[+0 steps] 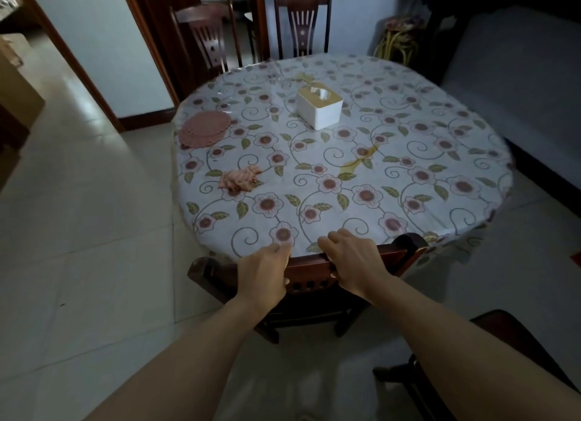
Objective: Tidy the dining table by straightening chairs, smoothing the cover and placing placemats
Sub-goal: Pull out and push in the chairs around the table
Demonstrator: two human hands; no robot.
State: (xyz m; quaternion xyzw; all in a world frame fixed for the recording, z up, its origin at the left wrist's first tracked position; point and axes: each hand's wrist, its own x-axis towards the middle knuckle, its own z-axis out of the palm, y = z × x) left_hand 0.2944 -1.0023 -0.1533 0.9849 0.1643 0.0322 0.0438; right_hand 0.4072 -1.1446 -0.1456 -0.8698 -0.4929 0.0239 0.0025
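Two hands grip the top rail of the near chair (309,271), which is tucked against the table's near edge, a hold that looks meant for squaring it up: the left hand (262,271) and right hand (355,263) both curl their fingers over the rail. One stack of pink placemats (204,129) waits at the table's left edge (I cannot count them), one crumpled cloth (240,178) beside it, one tissue box (319,104) near the middle of the floral cover (408,169); two chairs (301,21) stand at the far edge
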